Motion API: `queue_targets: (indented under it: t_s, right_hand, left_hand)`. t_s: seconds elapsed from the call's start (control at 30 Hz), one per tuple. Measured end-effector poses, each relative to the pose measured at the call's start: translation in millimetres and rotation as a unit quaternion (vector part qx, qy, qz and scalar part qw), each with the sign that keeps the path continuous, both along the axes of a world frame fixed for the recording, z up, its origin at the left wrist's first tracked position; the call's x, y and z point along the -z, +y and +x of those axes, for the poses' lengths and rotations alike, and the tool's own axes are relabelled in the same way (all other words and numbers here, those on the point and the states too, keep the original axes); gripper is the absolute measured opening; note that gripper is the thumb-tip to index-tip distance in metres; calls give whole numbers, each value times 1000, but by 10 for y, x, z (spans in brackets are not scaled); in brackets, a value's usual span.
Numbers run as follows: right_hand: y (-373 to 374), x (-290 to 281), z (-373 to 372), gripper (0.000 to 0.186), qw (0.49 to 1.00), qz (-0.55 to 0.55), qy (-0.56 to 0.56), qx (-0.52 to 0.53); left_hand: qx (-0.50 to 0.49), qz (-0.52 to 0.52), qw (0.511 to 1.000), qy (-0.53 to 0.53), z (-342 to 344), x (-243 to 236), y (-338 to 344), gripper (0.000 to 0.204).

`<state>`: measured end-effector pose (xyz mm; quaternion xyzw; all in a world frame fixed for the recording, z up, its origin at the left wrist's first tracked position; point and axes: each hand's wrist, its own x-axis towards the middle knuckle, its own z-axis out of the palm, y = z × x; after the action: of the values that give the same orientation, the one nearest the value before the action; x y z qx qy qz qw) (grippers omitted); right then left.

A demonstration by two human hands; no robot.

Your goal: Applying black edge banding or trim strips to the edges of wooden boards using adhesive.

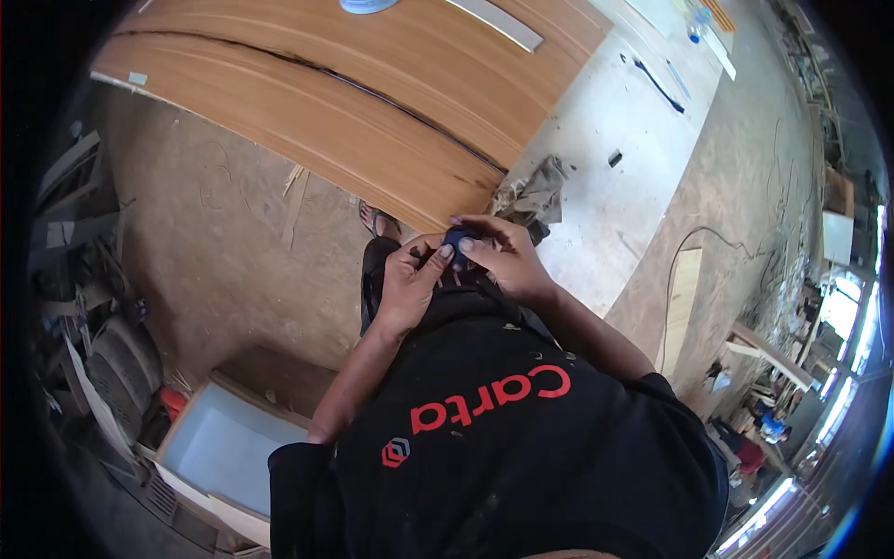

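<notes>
Close in front of my body, my left hand (413, 279) and my right hand (512, 259) meet around a small dark blue object (460, 240). Thumbs and fingertips of both hands press on it, and they cover too much of it for me to tell its kind. Just beyond the hands lies the near corner of a wood-grain board (400, 177), which has a dark line running along it. A crumpled greyish-brown sheet or bag (540, 191) rests beside that corner, right behind my right hand.
A white panel (605, 210) extends to the right, bearing a small black piece (615, 159) and a dark strip (659, 86). A clear bottle (697, 23) is farther off. At lower left sits an open box with a pale blue inside (228, 452). Cable (684, 247) crosses the floor.
</notes>
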<state>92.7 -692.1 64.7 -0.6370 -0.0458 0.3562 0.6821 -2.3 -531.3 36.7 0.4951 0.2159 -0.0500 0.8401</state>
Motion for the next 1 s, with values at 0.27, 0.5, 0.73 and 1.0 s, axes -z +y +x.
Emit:
queue_targets:
  t_s: [0.27,0.5,0.73,1.0]
  right_hand:
    - [-442,237,50,24,997,-29,-66,16]
    - [-257,407,647,25,766,-274,-575,-85]
    - [-332,546,634,24,650,-285,-662,-243]
    - [805,725,1099,21,640,-211,-695,-250]
  left_hand:
    - [25,-98,991,90,17,97,-288,17]
    - [-40,-26,996,74,-196,132,-169,19]
    - [-124,37,981,143,-722,320,111,19]
    - [-235,8,955,183,-814,322,325,19]
